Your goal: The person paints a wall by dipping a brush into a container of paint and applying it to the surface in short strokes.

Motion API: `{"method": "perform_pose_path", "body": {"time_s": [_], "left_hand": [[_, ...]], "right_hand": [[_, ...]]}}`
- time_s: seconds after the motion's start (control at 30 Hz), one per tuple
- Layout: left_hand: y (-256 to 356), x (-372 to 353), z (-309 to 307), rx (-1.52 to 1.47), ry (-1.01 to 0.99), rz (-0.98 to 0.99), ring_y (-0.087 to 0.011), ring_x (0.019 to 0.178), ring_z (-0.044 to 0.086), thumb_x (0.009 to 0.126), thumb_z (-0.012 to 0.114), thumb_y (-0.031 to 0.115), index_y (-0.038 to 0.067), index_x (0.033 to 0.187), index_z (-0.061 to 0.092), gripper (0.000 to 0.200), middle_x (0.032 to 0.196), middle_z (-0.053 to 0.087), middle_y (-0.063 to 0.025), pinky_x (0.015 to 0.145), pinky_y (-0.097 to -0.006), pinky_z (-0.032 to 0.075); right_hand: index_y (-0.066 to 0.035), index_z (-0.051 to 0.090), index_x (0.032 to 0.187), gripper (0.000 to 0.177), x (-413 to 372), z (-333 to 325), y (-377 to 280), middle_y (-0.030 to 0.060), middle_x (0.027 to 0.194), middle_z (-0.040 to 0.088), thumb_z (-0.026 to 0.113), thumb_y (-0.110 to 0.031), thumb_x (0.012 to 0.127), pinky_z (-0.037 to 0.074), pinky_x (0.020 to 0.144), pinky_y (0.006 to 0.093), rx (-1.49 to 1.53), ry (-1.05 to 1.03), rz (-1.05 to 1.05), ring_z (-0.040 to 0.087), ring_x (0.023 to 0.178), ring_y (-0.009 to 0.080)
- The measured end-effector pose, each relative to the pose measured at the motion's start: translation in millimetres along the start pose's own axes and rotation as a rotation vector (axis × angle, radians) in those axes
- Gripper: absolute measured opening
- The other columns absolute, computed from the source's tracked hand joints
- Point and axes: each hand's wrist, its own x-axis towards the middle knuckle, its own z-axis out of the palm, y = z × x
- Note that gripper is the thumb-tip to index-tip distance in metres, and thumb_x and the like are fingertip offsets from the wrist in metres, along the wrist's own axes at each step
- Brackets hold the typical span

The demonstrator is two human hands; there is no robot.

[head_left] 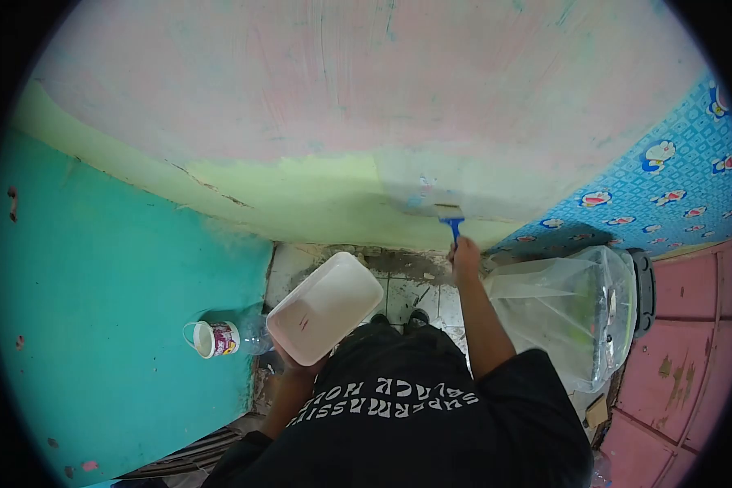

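My right hand (464,258) grips the blue handle of a paintbrush (452,218), arm stretched forward. Its bristles press against the wall (366,98) at the low edge of a pale painted patch, just above a light green band (301,195). My left hand (294,368) holds a white rectangular plastic tub (325,307) from underneath, tilted, close to my chest. The tub's inside looks white with a small red mark. My black shirt with white lettering fills the bottom of the view.
A printed mug (211,337) lies beside a clear bottle by the turquoise surface (114,309) on the left. A large clear plastic bag (577,313) sits at the right, beside a blue cartoon-patterned sheet (667,195) and pink panels (691,342). Dirty floor tiles (407,285) lie below.
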Motion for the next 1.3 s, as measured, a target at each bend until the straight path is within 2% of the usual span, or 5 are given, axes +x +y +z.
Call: {"method": "perform_pose_path", "body": {"time_s": [0.23,0.63,0.93,1.03,1.3], "left_hand": [[-3.0,-4.5,45.1,0.154,0.055,-0.056,-0.0276,0.115,0.056,0.083,0.073,0.017,0.005,0.136,0.039,0.064,0.131,0.050,-0.0118,0.093,-0.0398,0.052],[-2.1,0.5,51.8,1.164,0.035,0.131,-0.0333,0.125,0.050,0.083,0.070,0.045,0.009,0.138,0.045,0.070,0.137,0.050,-0.0141,0.101,-0.0455,0.045],[-4.5,2.7,60.4,0.152,-0.052,0.030,-0.0255,0.126,0.048,0.079,0.078,0.025,0.009,0.140,0.036,0.076,0.133,0.050,-0.0095,0.101,-0.0396,0.047],[-5.9,4.3,36.0,1.277,-0.082,0.364,-0.0273,0.124,0.050,0.081,0.075,0.023,0.009,0.140,0.037,0.072,0.133,0.050,-0.0110,0.096,-0.0392,0.052],[-12.1,12.4,64.6,0.148,0.083,0.070,-0.0306,0.114,0.057,0.083,0.073,0.020,0.010,0.138,0.041,0.065,0.130,0.050,-0.0131,0.079,-0.0439,0.060]], "right_hand": [[-0.006,0.052,0.079,0.018,50.9,-38.1,78.4,0.0034,0.060,0.048,0.052,-0.017,0.093,0.035,0.040,0.0314,-0.311,0.212,0.032,0.043,0.043,0.0139],[-0.002,0.053,0.071,0.024,14.2,-21.5,57.7,0.0036,0.059,0.050,0.051,-0.016,0.091,0.034,0.044,0.0300,-0.306,0.308,0.185,0.048,0.048,0.0122],[0.001,0.061,0.091,0.019,4.4,-18.3,52.9,0.0022,0.069,0.052,0.052,-0.015,0.091,0.038,0.047,0.0290,-0.236,0.170,0.011,0.047,0.051,0.0115],[0.001,0.060,0.093,0.018,45.6,-42.3,94.4,0.0025,0.068,0.052,0.051,-0.016,0.092,0.037,0.045,0.0283,-0.485,0.281,0.090,0.047,0.050,0.0114],[0.002,0.061,0.089,0.020,23.7,-19.7,55.5,0.0053,0.071,0.055,0.053,-0.016,0.090,0.042,0.051,0.0321,-0.271,0.211,-0.084,0.053,0.058,0.0156]]}}
